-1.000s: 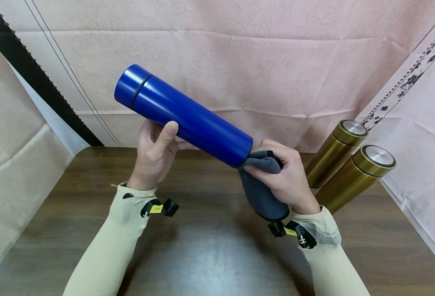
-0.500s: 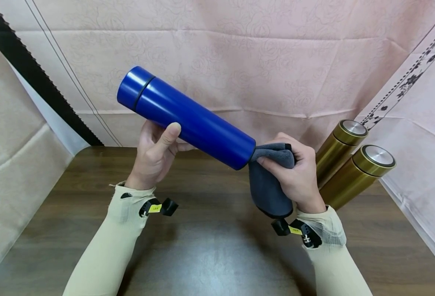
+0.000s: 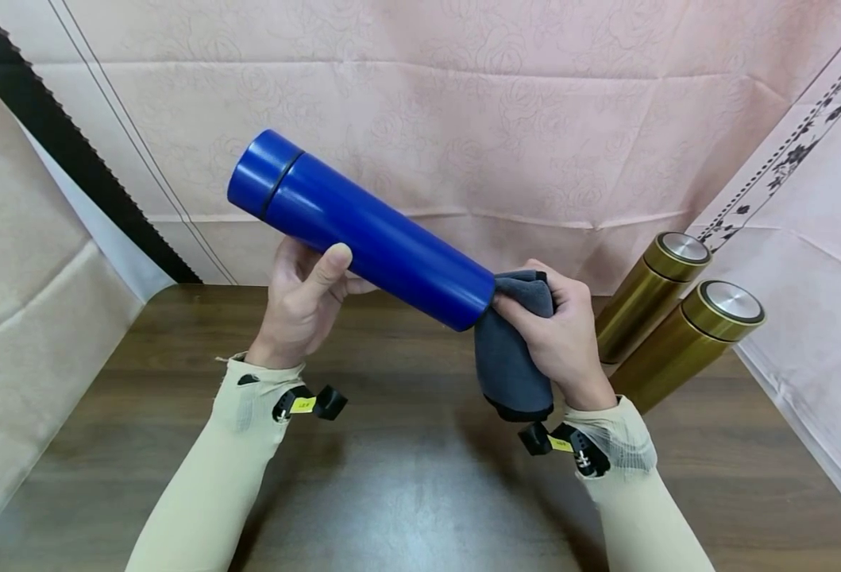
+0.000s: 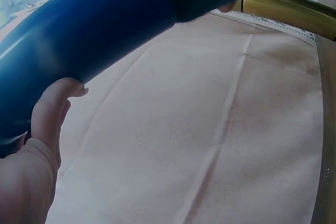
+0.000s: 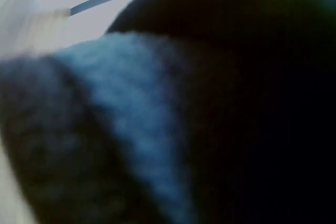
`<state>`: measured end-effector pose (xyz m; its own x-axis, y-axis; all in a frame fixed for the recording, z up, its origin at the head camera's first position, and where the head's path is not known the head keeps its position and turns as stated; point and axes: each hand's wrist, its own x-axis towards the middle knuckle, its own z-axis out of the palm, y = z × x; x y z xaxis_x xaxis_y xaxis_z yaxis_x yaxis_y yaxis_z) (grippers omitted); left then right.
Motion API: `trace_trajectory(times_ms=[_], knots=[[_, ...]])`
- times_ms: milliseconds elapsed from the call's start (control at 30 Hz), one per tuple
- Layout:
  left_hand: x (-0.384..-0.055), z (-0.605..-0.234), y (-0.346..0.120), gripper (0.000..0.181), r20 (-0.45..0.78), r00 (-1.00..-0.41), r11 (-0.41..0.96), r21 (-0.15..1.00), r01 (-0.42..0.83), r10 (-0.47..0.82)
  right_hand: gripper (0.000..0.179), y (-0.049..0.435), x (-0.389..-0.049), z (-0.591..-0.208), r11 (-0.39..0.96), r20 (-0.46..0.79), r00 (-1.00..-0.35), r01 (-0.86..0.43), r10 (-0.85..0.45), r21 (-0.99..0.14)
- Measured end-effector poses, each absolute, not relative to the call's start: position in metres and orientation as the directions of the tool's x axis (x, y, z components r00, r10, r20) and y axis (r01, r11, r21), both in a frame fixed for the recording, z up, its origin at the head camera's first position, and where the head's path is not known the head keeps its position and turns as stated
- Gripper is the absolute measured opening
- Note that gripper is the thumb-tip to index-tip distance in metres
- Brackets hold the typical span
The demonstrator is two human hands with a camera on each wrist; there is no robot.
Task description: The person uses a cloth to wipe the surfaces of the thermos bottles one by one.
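The bottle [image 3: 370, 232] is blue, cloth [image 3: 511, 365] grey, 2 flasks [image 3: 646, 295] [image 3: 686, 345] gold.

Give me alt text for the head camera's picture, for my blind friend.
The left hand holds a tilted blue bottle above a table while the right hand holds a grey cloth at its lower end. Two gold bottles stand at the right.

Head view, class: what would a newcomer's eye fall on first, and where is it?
Probably the bright blue bottle, held tilted above the wooden table in the left hand. Next, the dark grey cloth, which the right hand holds at that bottle's lower end. Then the two gold bottles, standing at the right of the table.
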<state>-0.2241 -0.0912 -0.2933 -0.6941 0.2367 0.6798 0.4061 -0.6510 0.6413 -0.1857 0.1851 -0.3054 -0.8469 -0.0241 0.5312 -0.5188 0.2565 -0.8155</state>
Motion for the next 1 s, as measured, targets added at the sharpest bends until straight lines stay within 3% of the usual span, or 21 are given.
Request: trace_trajectory(times_ms=[233,633,1000], knots=[[-0.225,-0.295,-0.088,0.051,0.678,-0.705,-0.631,0.644,0.432,0.21,0.007,0.181,-0.192,-0.316,0.319,0.514,-0.854,-0.51,-0.08,-0.799],[-0.227,-0.296,-0.089,0.055,0.661,-0.724,-0.615,0.658,0.434,0.197,0.014,0.18,-0.194,-0.318,0.266,0.541,-0.823,-0.568,-0.173,-0.779],[-0.225,-0.295,-0.093,0.049,0.634,-0.752,-0.549,0.699,0.457,0.181,0.022,0.196,-0.196,-0.314,0.431,0.444,-0.883,-0.463,-0.15,-0.775]])
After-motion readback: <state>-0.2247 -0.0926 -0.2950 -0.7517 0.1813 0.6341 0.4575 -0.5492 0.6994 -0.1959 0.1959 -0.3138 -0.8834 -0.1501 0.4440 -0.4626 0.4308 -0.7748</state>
